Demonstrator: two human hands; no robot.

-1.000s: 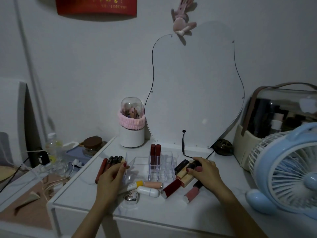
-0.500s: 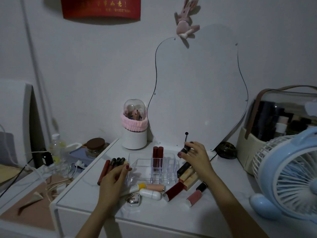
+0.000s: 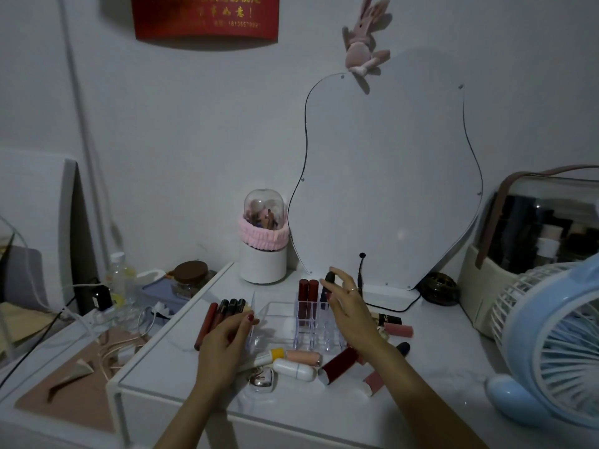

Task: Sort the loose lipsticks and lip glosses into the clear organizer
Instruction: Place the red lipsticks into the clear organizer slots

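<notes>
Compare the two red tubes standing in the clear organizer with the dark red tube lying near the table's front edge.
The two red tubes stand upright, side by side in slots of the clear organizer; the dark red tube lies on its side on the table, outside it. The pair is sorted; the lying tube is still loose. All three are slim, red lip products.

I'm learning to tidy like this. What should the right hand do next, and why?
Probably lower the dark lipstick straight into the slot beside the two red tubes: the right hand pinches it upright above the clear organizer, and the left hand rests at the organizer's side.
</notes>
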